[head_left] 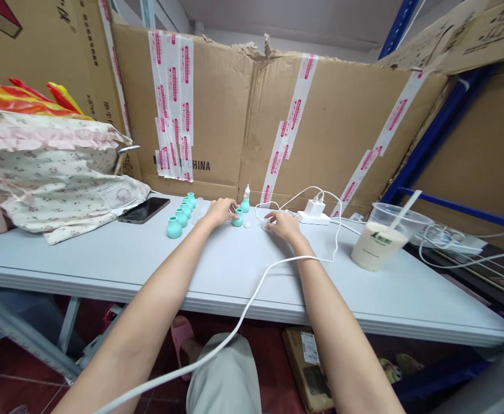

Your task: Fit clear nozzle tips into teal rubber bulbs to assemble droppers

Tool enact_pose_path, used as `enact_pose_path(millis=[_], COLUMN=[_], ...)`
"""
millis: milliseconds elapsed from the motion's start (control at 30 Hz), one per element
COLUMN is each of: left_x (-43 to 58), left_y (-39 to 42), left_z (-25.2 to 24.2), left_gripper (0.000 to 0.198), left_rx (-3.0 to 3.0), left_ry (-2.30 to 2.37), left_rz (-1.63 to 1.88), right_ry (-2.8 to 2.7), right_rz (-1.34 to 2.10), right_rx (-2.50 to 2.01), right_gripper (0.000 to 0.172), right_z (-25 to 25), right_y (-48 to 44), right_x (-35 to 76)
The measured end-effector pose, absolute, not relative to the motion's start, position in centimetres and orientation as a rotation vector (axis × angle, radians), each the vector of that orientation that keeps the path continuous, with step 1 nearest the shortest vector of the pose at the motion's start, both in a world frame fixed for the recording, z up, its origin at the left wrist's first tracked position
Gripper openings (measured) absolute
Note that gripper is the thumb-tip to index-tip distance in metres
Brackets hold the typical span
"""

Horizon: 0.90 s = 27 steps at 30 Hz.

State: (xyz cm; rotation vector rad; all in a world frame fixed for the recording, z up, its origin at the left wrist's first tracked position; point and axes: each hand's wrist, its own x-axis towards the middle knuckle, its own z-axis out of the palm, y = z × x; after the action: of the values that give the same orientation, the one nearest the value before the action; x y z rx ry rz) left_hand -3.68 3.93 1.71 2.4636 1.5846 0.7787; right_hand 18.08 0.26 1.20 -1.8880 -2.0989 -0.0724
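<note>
My left hand (221, 212) is closed on a small teal squeeze bulb (238, 218) with a narrow open neck, which stands upright on the table. My right hand (284, 225) is pinched round a small clear plastic piece (266, 223), partly hidden by the fingers. Between the hands lies a small white round piece (247, 225). Just behind stands another teal bulb (245, 205) with a clear pointed tip (247, 191) fitted in its neck. Left of my left hand, several teal bulbs (174, 228) without tips stand in a row, with faint clear pieces (196, 214) beside them.
A black phone (145, 210) and a floral cloth bag (57, 167) lie at the left. On the right are a white power strip (313, 218) with a plug and a plastic drink cup (374, 244). A white cable (260, 282) crosses over my right forearm. Cardboard (221, 115) walls the back.
</note>
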Motion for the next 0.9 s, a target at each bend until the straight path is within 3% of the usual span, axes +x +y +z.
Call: enact_pose_path(millis=[533,900], left_x=[-4.0,-3.9], left_y=[5.3,5.8], left_z=[0.6,0.4], left_gripper=[0.04,0.029], left_rx=[2.384,2.368], left_ry=[1.478,1.336], left_rz=[0.762,0.757], right_ry=[-2.11,-2.141], right_rz=[-0.107,-0.082], right_rx=[-1.782,-1.783], right_gripper=[0.034,0.039], right_z=[-0.1,0.1], right_y=[1.0,0.8], right_x=[17.4,17.3])
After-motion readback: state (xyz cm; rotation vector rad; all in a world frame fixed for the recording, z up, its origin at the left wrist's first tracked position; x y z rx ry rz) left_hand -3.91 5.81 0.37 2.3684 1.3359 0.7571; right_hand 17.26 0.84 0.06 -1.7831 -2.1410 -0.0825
